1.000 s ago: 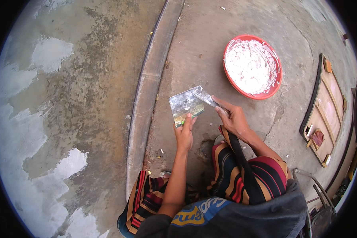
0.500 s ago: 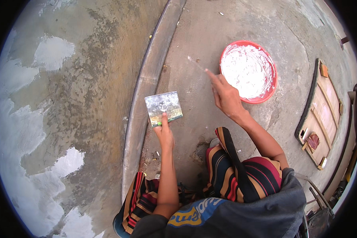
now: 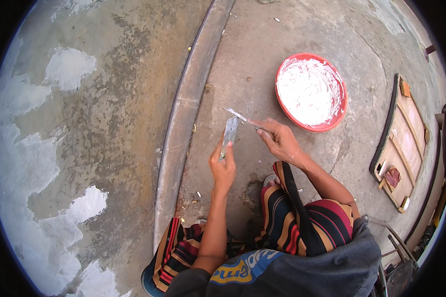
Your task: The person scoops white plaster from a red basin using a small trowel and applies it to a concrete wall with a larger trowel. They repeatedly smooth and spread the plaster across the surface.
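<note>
My left hand (image 3: 223, 166) grips a flat square plate (image 3: 230, 132), thumb on one side and fingers behind, and holds it tilted nearly edge-on. A thin putty knife (image 3: 239, 116) with white paste on its blade is in my right hand (image 3: 280, 142). The blade meets or nearly meets the plate's upper edge; I cannot tell whether they touch. Beyond my right hand, a red basin (image 3: 316, 127) smeared with thick white paste (image 3: 307, 91) rests on the concrete floor.
At left a grey-brown wall (image 3: 129, 109) carries white patches (image 3: 70, 68). A raised ledge (image 3: 186, 99) runs along its foot. A wooden-framed panel (image 3: 406, 143) with a crumpled brown piece (image 3: 392, 176) on it lies at right. Small scraps dot the floor (image 3: 243, 89).
The knife has come left and down from beside the basin to the plate. My left hand has moved slightly right and up, turning the plate from face-up to nearly edge-on.
</note>
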A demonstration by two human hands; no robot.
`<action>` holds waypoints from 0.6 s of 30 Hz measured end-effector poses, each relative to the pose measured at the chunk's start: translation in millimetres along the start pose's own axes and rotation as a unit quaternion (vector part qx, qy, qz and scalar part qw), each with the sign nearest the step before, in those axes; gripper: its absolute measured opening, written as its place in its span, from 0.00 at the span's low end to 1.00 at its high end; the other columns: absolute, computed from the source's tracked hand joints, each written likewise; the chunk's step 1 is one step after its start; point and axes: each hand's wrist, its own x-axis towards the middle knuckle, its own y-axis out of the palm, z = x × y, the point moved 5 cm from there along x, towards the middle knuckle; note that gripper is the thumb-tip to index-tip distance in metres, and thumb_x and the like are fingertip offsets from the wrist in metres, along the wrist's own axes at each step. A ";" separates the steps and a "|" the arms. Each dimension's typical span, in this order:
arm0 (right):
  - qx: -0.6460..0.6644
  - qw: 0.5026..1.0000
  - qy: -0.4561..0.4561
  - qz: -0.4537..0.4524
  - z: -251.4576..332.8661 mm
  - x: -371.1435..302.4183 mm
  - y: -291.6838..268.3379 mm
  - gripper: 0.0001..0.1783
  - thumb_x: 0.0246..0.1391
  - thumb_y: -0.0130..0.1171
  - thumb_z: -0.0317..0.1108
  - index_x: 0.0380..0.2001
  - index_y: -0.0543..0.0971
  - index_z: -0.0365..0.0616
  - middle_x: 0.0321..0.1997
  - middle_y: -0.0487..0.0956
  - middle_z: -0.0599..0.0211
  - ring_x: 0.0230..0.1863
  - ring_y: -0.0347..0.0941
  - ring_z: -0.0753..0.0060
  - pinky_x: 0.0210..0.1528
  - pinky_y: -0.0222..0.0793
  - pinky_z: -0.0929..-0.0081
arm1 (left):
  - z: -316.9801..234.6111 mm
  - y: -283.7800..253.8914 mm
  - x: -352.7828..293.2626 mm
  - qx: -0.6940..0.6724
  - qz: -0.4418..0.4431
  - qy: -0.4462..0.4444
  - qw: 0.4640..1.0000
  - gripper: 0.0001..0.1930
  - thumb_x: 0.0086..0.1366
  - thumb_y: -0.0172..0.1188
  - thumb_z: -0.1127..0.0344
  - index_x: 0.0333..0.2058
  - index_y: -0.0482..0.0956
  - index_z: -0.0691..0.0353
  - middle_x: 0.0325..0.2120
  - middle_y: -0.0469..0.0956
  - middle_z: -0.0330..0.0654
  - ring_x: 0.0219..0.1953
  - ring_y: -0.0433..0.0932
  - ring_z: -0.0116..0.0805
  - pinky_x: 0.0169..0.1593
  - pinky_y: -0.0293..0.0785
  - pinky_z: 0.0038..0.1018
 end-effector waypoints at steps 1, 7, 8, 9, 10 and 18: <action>-0.007 1.000 0.003 0.001 5.1 -4.1 -0.2 0.20 0.59 0.53 0.29 0.54 0.78 0.54 0.27 0.72 0.58 0.23 0.66 0.61 0.31 0.64 0.64 | 2.1 -2.6 0.2 -0.002 -0.014 0.005 1.000 0.21 0.71 0.52 0.63 0.55 0.72 0.74 0.46 0.78 0.55 0.45 0.77 0.35 0.47 0.72 0.29; 0.013 0.999 -0.032 0.011 6.2 -32.3 -1.6 0.19 0.58 0.54 0.29 0.52 0.80 0.54 0.26 0.72 0.60 0.22 0.65 0.65 0.28 0.63 0.68 | 7.3 -26.2 3.8 -0.100 -0.093 -0.009 0.991 0.18 0.70 0.55 0.60 0.45 0.76 0.75 0.35 0.78 0.44 0.35 0.73 0.26 0.37 0.70 0.23; 0.029 0.999 -0.027 -0.007 7.5 -34.3 -5.1 0.19 0.58 0.54 0.29 0.52 0.80 0.54 0.26 0.72 0.60 0.22 0.66 0.65 0.28 0.63 0.69 | 4.1 -27.4 3.7 -0.101 -0.101 -0.008 0.990 0.18 0.70 0.56 0.60 0.44 0.77 0.74 0.34 0.78 0.43 0.34 0.72 0.25 0.37 0.70 0.22; 0.034 0.999 -0.025 -0.029 9.3 -32.7 -9.0 0.19 0.58 0.54 0.29 0.52 0.80 0.55 0.27 0.72 0.61 0.22 0.67 0.66 0.27 0.63 0.69 | 1.2 -28.3 2.7 -0.103 -0.109 -0.006 0.989 0.17 0.70 0.56 0.60 0.42 0.77 0.74 0.33 0.78 0.41 0.33 0.71 0.24 0.36 0.69 0.21; 0.039 0.997 -0.025 -0.054 12.0 -27.4 -14.5 0.19 0.57 0.55 0.29 0.52 0.80 0.55 0.27 0.73 0.61 0.21 0.68 0.66 0.27 0.64 0.69 | -0.8 -26.3 1.0 -0.096 -0.095 -0.021 0.991 0.17 0.70 0.57 0.60 0.42 0.77 0.74 0.33 0.78 0.41 0.33 0.71 0.23 0.36 0.69 0.21; -0.019 0.996 -0.077 0.027 14.0 -44.3 10.6 0.23 0.51 0.58 0.27 0.52 0.80 0.56 0.33 0.76 0.61 0.26 0.73 0.61 0.28 0.68 0.67 | 17.1 -33.1 2.6 -0.126 -0.120 -0.011 0.985 0.18 0.69 0.58 0.58 0.43 0.77 0.73 0.36 0.79 0.43 0.37 0.74 0.26 0.41 0.72 0.24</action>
